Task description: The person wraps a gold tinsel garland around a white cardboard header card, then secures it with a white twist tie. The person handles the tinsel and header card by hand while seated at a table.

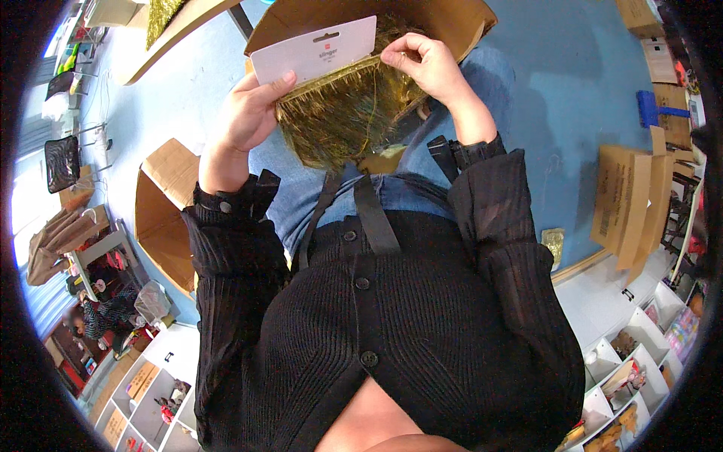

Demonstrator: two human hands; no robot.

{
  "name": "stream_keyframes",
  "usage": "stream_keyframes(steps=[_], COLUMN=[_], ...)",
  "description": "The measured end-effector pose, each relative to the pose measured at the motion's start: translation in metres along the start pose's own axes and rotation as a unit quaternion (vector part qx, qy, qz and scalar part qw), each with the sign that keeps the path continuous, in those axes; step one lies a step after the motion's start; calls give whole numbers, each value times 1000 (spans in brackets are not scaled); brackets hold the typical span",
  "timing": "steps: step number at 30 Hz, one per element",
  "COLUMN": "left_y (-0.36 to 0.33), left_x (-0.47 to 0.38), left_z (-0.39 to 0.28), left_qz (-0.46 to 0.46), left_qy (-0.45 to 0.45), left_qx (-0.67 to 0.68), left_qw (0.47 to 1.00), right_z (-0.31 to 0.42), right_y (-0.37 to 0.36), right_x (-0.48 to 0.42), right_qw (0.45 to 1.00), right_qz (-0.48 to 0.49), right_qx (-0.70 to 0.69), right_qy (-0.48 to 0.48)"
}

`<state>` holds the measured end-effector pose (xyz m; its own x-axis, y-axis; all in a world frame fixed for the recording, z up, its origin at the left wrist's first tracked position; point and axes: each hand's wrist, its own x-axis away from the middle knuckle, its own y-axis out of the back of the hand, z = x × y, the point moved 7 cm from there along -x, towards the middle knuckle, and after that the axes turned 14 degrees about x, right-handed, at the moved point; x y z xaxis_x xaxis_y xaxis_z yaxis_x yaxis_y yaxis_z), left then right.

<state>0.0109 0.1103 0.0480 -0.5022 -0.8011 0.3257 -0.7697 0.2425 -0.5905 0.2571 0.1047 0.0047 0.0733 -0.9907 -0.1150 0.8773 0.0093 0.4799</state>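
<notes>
My left hand (255,113) grips the left end of a white header card (316,53), its thumb on the front face. The card bears printing and has a hanging slot near its top edge. Below it hangs a gold tinsel garland (333,121), its fringe spread over my lap. At the card's right end my right hand (425,63) pinches thumb and forefinger together by the gold top band; whether something thin is between the fingertips is too small to tell. A thin gold strand (373,113) dangles down across the fringe. Behind the garland stands an open cardboard box (452,20).
Left of my legs stands another open cardboard box (164,220). A wooden-edged table (186,34) with gold tinsel is at upper left. Flattened cartons (624,198) lean at right. White cubby shelves (638,367) flank me behind. A person (96,316) is at far left.
</notes>
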Motion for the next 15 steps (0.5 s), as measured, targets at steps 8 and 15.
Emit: stream_keyframes(steps=[8, 15], left_y=[3, 6], left_x=[-4, -7], left_z=[5, 3], left_qz=[5, 17], left_qy=[-4, -8], left_qx=[7, 17], left_qw=[1000, 1000], right_z=[-11, 0], right_y=[-1, 10], right_x=[4, 14], right_qw=[1000, 995], right_qz=[10, 63], right_qx=[-20, -71], right_qy=[-13, -34])
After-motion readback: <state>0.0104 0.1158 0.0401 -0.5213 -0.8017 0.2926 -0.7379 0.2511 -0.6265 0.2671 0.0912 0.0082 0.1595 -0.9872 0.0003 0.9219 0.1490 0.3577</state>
